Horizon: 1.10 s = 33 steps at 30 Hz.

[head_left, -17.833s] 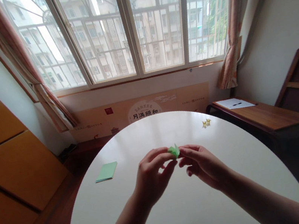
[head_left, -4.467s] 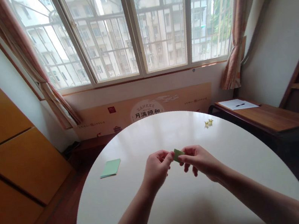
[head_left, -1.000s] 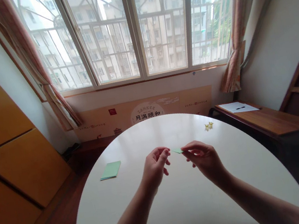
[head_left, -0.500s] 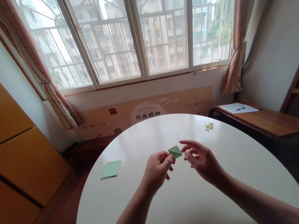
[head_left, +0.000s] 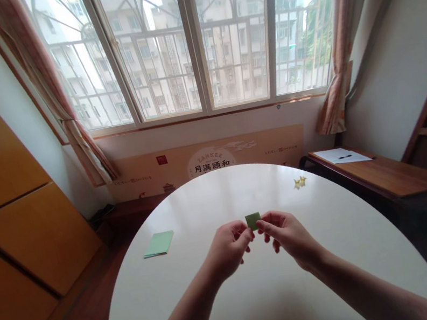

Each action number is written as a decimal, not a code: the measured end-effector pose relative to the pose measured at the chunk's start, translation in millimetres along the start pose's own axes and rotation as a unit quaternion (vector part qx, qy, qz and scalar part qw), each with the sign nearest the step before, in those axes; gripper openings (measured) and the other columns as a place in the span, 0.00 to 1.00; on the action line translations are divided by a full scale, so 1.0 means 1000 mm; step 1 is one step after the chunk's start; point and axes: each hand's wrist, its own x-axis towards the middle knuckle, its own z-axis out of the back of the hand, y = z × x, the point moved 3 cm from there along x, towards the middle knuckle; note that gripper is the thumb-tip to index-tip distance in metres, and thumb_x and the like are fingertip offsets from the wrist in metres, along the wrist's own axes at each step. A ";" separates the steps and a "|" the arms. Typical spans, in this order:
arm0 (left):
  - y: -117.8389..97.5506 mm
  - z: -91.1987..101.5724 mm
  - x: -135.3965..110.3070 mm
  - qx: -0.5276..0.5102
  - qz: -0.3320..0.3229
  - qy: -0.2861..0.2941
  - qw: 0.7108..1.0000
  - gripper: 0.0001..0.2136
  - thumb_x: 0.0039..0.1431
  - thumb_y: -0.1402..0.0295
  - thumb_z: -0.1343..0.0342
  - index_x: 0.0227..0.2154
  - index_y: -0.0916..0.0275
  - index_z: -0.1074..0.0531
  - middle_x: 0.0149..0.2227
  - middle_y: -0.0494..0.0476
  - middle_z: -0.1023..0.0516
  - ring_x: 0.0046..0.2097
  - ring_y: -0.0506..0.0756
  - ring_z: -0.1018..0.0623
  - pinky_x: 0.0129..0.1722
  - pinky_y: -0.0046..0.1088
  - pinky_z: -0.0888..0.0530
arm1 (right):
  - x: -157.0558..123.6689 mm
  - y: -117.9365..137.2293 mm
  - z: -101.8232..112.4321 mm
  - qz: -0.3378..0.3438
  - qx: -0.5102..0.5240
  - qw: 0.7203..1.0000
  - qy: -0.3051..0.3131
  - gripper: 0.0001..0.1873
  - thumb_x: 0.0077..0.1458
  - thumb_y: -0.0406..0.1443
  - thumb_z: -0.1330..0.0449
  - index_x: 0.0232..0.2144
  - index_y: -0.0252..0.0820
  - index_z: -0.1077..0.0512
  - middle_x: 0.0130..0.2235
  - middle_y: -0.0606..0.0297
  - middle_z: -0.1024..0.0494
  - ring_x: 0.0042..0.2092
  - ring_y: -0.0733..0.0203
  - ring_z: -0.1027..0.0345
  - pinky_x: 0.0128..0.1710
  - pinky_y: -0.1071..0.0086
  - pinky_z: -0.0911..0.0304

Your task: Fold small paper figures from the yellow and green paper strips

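Table (head_left: 238, 308): white, rounded far edge toward window (head_left: 233, 58).
Green square (head_left: 253, 220): paper, held up over mid-table, between both hands.
Left hand (head_left: 232, 244): fingertips gripping its left side.
Right hand (head_left: 286, 231): thumb and fingers pinching its right side.
Green stack (head_left: 159, 243): near table's left edge.
Yellow pieces (head_left: 303, 181): two, near far right edge.

Right hand (head_left: 288, 231), splayed a moment ago, now pinched on the green paper (head_left: 253, 221).

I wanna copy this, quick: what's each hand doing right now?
Left hand: closed, pinching the small green paper by its left side.
Right hand: closed, pinching the paper's right side.
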 end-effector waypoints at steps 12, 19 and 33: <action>0.002 0.002 0.001 -0.011 0.002 0.012 1.000 0.10 0.59 0.63 0.48 0.28 0.65 0.28 0.23 0.52 0.30 0.24 0.50 0.29 0.16 0.19 0.33 | 0.001 -0.001 -0.001 -0.042 0.000 0.998 0.040 0.18 0.52 0.48 0.34 0.31 0.37 0.22 0.30 0.61 0.23 0.27 0.65 0.34 0.16 0.78 0.44; 0.003 0.002 0.002 -0.018 -0.011 -0.006 1.000 0.17 0.60 0.54 0.47 0.29 0.65 0.27 0.23 0.54 0.28 0.24 0.51 0.27 0.15 0.20 0.33 | -0.002 -0.001 -0.002 -0.033 -0.029 0.998 0.048 0.18 0.51 0.48 0.33 0.27 0.37 0.24 0.26 0.63 0.23 0.25 0.65 0.33 0.15 0.78 0.44; -0.010 0.008 -0.006 0.044 -0.051 -0.087 0.994 0.16 0.61 0.59 0.46 0.25 0.65 0.22 0.21 0.53 0.28 0.23 0.49 0.30 0.19 0.20 0.34 | -0.006 0.002 -0.007 -0.014 -0.003 0.999 0.037 0.18 0.50 0.48 0.33 0.32 0.37 0.25 0.29 0.62 0.22 0.26 0.62 0.29 0.14 0.77 0.40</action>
